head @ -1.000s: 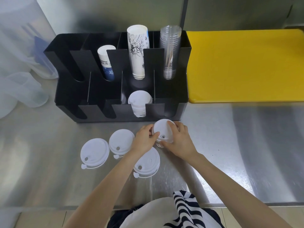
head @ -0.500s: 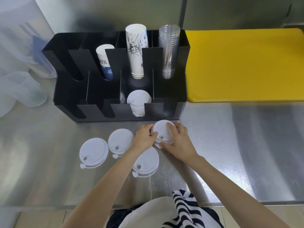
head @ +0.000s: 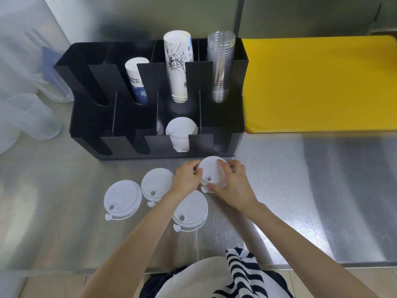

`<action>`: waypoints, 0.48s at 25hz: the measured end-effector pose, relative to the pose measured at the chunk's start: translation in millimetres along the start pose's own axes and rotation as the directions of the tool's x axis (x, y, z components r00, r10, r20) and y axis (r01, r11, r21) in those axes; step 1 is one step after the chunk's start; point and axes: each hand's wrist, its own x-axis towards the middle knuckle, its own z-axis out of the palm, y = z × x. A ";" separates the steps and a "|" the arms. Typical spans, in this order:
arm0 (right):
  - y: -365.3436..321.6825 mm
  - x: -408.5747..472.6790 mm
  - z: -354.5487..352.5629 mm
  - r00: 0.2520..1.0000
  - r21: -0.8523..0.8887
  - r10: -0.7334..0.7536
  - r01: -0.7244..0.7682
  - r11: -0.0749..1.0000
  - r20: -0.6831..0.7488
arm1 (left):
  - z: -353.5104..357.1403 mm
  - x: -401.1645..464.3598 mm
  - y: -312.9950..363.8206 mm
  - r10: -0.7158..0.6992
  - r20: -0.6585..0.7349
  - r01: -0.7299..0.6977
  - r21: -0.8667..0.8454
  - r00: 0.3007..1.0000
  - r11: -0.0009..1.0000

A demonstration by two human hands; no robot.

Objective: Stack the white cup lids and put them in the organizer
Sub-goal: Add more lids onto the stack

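Note:
A small stack of white cup lids (head: 211,172) stands on the steel counter just in front of the black organizer (head: 223,123). My left hand (head: 186,177) grips its left side and my right hand (head: 233,186) wraps its right and front. Three more white lids lie flat on the counter: one at the far left (head: 122,199), one beside my left hand (head: 155,183), one under my left wrist (head: 192,209). A stack of white lids (head: 181,133) sits in the organizer's front middle slot.
The organizer's back slots hold a short paper cup stack (head: 137,80), a tall printed paper cup stack (head: 177,63) and clear plastic cups (head: 220,65). A yellow cutting board (head: 318,82) lies to the right. Translucent plastic jugs (head: 28,117) stand at the left.
Both hands stay on the lid stack in nearly the same spot. The fingers have shifted slightly around it. The loose lids have not moved.

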 end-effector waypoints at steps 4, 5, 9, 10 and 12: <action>2.5 -1.2 3.1 0.999 0.003 0.033 -0.033 0.999 0.001 | 4.0 1.1 -2.9 0.005 0.014 -0.005 0.002 1.000 1.000; 3.6 -1.6 3.4 0.999 0.004 0.037 -0.037 0.999 0.005 | 5.1 1.6 -2.4 0.005 0.016 -0.005 0.002 1.000 1.000; 5.3 -1.0 3.2 1.000 -0.034 0.029 -0.029 0.999 -0.001 | 7.9 1.7 -2.4 0.010 0.014 -0.011 0.023 1.000 1.000; 5.2 -0.9 2.9 1.000 -0.044 0.022 -0.022 0.999 0.001 | 7.8 1.5 -2.3 0.014 0.012 -0.014 0.028 1.000 1.000; 4.5 -0.3 1.4 1.000 -0.060 0.014 -0.014 0.998 0.012 | 5.4 0.5 -1.9 0.025 0.015 -0.025 0.032 1.000 0.999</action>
